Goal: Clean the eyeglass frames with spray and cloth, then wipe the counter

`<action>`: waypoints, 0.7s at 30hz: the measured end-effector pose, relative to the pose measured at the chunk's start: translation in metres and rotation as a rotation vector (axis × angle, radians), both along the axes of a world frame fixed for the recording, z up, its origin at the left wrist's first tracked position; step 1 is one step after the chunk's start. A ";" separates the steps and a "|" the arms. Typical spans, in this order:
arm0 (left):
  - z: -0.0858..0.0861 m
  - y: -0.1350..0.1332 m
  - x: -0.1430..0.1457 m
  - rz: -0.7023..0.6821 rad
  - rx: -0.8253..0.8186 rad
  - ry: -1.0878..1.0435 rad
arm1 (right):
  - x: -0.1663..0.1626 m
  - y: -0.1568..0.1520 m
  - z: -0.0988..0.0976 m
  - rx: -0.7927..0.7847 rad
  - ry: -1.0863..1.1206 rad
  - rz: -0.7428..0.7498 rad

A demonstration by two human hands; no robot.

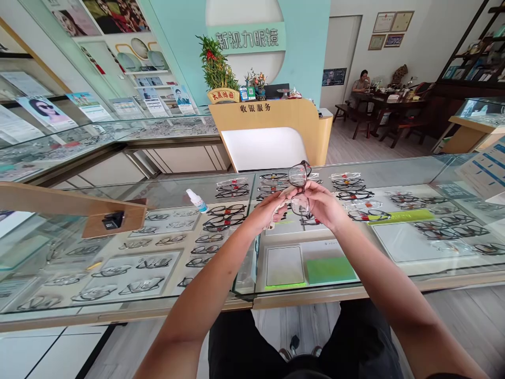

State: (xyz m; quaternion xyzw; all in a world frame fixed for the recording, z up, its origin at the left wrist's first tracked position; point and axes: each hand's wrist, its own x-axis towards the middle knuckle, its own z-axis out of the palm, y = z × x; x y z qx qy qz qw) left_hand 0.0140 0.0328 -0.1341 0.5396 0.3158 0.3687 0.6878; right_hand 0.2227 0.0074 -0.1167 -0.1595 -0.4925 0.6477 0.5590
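Note:
A pair of dark-rimmed eyeglasses (299, 176) is held up on edge over the glass counter, one lens above the other. My left hand (273, 209) comes from the left with its fingers closed around a pale cloth (272, 224), and its fingertips reach the frame. On the other side, my right hand (324, 204) grips the eyeglasses near the middle of the frame. Where the fingers meet the lower lens, the exact contact is partly hidden. To the left, a small white bottle (196, 200) stands tilted in the view on the counter top.
Beneath the glass counter (246, 273) lie rows of eyeglasses (226, 209). A wooden stand (114, 216) with a small black object is at the left, and a printed sign (485, 171) at the right. Beyond are a cashier desk (268, 118) and a seated person (361, 87).

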 end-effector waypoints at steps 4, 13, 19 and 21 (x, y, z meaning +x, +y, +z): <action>-0.007 0.002 0.000 0.047 0.011 0.075 | 0.000 -0.001 0.001 0.016 -0.017 -0.007; -0.015 0.003 0.002 -0.029 -0.086 0.048 | 0.008 -0.003 0.001 0.002 -0.059 -0.004; -0.015 0.011 -0.004 0.007 -0.223 -0.077 | 0.019 -0.001 0.006 0.004 -0.024 -0.052; -0.016 0.014 -0.007 -0.041 -0.266 -0.115 | 0.023 0.002 0.008 -0.005 -0.008 -0.086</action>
